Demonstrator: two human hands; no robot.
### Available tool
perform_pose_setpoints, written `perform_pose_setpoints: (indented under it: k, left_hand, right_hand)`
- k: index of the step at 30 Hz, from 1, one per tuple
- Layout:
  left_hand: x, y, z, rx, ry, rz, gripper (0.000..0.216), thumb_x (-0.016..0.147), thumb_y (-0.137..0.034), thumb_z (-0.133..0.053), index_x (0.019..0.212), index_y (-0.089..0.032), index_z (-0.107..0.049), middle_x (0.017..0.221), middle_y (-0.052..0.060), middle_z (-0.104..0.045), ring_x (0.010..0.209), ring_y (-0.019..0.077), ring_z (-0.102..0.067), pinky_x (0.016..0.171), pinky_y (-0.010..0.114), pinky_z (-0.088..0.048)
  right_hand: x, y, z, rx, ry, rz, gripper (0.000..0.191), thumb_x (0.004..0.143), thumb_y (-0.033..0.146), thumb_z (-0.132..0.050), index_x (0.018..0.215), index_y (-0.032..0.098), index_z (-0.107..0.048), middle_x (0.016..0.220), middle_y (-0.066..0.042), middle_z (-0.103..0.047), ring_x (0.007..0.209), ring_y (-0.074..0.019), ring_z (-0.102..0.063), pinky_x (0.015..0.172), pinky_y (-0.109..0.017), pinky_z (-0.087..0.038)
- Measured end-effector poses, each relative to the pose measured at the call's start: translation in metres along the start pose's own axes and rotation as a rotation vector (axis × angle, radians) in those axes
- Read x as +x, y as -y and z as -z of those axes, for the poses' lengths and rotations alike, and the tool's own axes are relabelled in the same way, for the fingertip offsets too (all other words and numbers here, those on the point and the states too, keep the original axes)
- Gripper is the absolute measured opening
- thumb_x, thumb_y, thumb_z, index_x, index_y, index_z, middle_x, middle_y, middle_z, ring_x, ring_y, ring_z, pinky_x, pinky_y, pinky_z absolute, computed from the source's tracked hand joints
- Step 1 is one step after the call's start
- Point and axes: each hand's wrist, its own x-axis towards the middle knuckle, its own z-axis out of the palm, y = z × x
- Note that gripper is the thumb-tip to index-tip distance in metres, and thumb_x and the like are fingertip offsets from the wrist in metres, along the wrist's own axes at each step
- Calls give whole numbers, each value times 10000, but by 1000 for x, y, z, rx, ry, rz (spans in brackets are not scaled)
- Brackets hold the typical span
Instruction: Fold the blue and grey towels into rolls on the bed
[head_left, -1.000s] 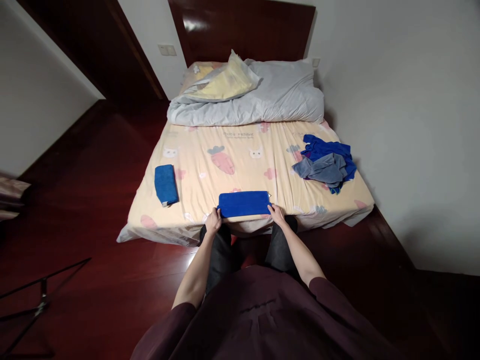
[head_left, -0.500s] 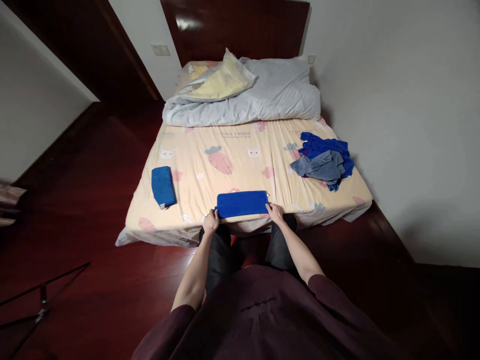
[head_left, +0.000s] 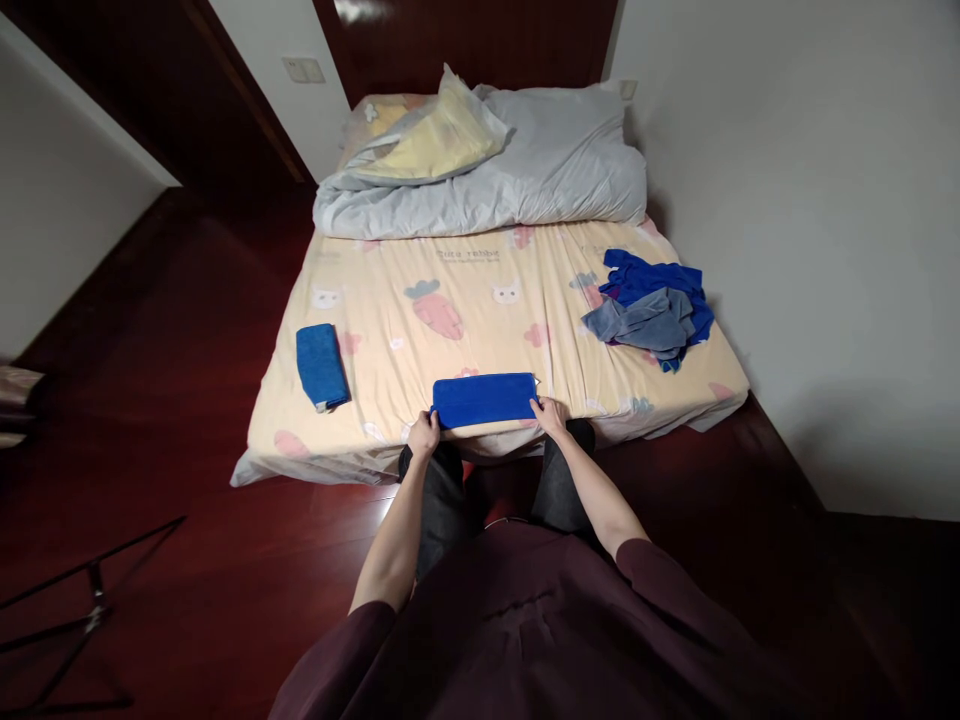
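A folded blue cloth (head_left: 484, 399) lies flat at the near edge of the bed (head_left: 480, 330). My left hand (head_left: 424, 435) pinches its near left corner with curled fingers. My right hand (head_left: 551, 415) grips its near right corner the same way. A second folded blue cloth (head_left: 321, 365) rests on the left side of the mattress, out of reach of both hands. On the right side sits a loose pile of blue and grey cloths (head_left: 651, 318).
A grey duvet with a yellow pillow (head_left: 487, 170) is heaped at the head of the bed. The white wall (head_left: 810, 200) runs along the right. Dark red wooden floor (head_left: 165, 400) surrounds the bed, with a thin black stand (head_left: 82, 610) at lower left.
The view has tilted slightly, so the bed sits a little higher in frame. Both hands stay on the corners of the folded blue cloth, which has barely moved.
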Motion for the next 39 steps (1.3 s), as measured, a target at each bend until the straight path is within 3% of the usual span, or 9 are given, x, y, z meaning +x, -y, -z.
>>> perform_pose_setpoints:
  k: [12,16,20,24,30,36,39]
  left_hand:
    - [-10,-1,-1,-101,-137,-32,323,1024,-450,-503,1194,-190,-587,1128,165,-695,1114,310,-692,949,415,-533]
    - [-16,-2,4,-118,-204,-133,281,987,-369,-556,1176,-172,-620,1258,215,-611,1210,353,-620,1022,487,-516]
    - [-19,-5,7,-141,-190,-326,235,946,-178,-532,1105,-222,-699,1325,165,-635,1302,338,-555,1131,506,-459]
    - [-18,-4,4,-182,-150,-450,333,930,-107,-479,1073,-235,-750,1293,132,-706,1286,322,-567,1164,515,-449]
    - [-13,12,-3,-263,-121,-467,376,996,-196,-435,1224,-211,-733,1371,113,-705,1304,300,-576,1200,513,-426]
    - [-5,26,-4,-325,-59,-426,386,957,-427,-646,1273,-220,-724,1389,128,-702,1345,336,-559,1131,540,-488]
    - [-1,29,-3,-327,-20,-451,509,843,-415,-781,1307,-221,-712,1419,133,-683,1361,363,-553,1152,562,-471]
  right_hand:
    - [0,3,0,80,12,-36,289,977,483,-588,847,235,-659,775,-39,-706,727,-209,-666,666,-278,-418]
    - [-2,4,3,199,-53,-1,165,929,391,-643,1014,251,-626,886,-15,-700,812,-205,-669,724,-277,-471]
    - [-8,8,2,254,-124,88,89,927,300,-605,967,248,-665,1081,-63,-690,949,-217,-665,833,-305,-515]
    - [-11,10,0,238,-107,80,188,956,292,-560,971,251,-743,1123,-74,-678,952,-217,-655,870,-321,-529]
    - [-8,0,3,270,-42,147,257,977,349,-605,1129,255,-789,1161,-82,-704,1058,-227,-659,991,-346,-535]
    - [-6,-9,9,230,56,199,449,951,475,-703,1343,262,-754,1210,-96,-670,1096,-231,-653,1040,-358,-535]
    - [-7,-11,12,201,90,217,558,873,505,-803,1381,285,-733,1231,-91,-653,1152,-248,-640,1070,-378,-526]
